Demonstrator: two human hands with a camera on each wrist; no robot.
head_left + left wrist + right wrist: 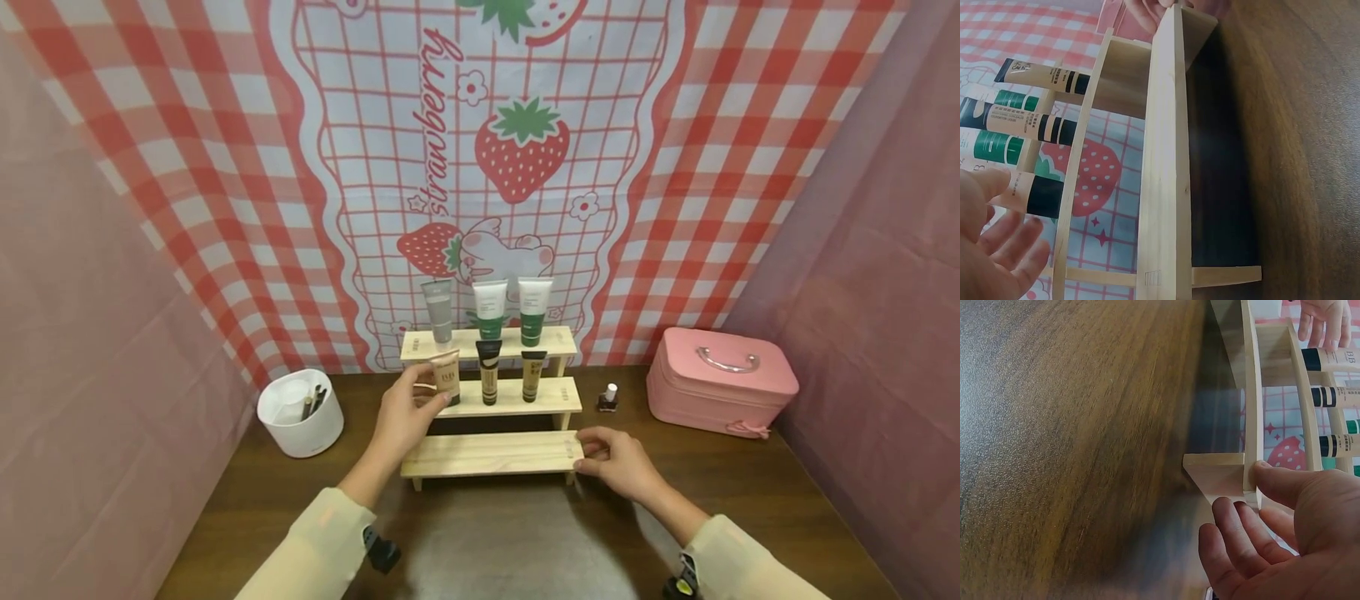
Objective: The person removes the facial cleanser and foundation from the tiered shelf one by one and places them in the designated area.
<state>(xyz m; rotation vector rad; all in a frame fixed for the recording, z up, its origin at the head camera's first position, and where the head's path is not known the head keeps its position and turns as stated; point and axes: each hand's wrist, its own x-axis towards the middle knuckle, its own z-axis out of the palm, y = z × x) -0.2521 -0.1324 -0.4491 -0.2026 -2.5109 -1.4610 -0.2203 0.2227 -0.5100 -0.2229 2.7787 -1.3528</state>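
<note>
A three-step wooden display rack (491, 450) stands on the table. My left hand (405, 417) is at the left end of its middle step, holding a beige BB cream tube (446, 375) that stands cap down, thumb near the black cap. Beside it on that step are two more tubes with black ends, a middle tube (489, 379) and a right tube (531, 379). My right hand (618, 462) grips the right end of the lowest step, its thumb (1279, 481) on the edge. The top step bears a grey tube (439, 312) and two white-and-green tubes (532, 312).
A white round holder (300, 425) with slim dark sticks stands at the left. To the right are a small dark nail polish bottle (608, 400) with a white cap and a pink case (723, 392) with a metal handle. A strawberry-print checked cloth (517, 225) hangs behind.
</note>
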